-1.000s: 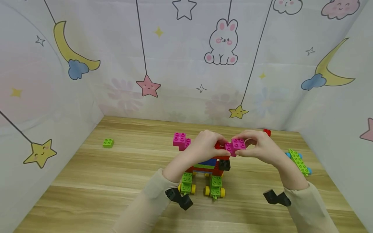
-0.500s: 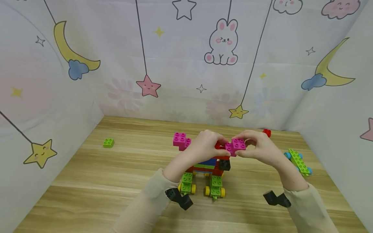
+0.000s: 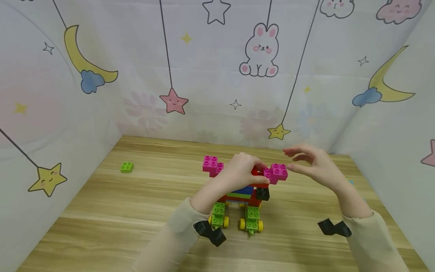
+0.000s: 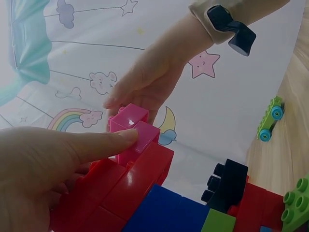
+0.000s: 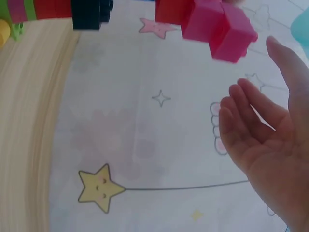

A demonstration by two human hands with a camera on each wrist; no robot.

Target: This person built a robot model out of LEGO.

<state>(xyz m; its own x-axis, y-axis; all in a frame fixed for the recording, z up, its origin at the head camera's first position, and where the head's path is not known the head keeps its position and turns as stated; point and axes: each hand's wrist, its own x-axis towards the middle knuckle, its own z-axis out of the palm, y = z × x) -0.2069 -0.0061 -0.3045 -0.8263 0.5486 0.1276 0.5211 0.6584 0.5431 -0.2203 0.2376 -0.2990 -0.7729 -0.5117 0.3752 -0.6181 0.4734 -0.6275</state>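
Observation:
A toy brick vehicle stands on the table, with stacked red, blue and black bricks (image 3: 263, 193) over lime-green bricks (image 3: 252, 213) on yellow wheels. Stepped pink bricks (image 3: 279, 172) jut out at its upper right; another pink pair (image 3: 210, 164) sticks out at the upper left. My left hand (image 3: 238, 172) grips the top from above and hides part of it. Its thumb (image 4: 108, 143) lies against the pink brick beside the red bricks (image 4: 140, 176). Just right of the pink end, my right hand (image 3: 317, 166) holds nothing, its fingers apart from the bricks.
A loose lime-green brick (image 3: 127, 167) lies at the back left of the table (image 3: 112, 204). A lime-green base with blue wheels (image 4: 270, 118) sits to the right, mostly behind my right forearm in the head view. A printed cloth (image 3: 217, 75) encloses the back and sides.
My right hand has let go of the pink brick and moved right, its fingers spreading. It now covers the red piece and most of the blue-wheeled base. My left hand keeps its grip.

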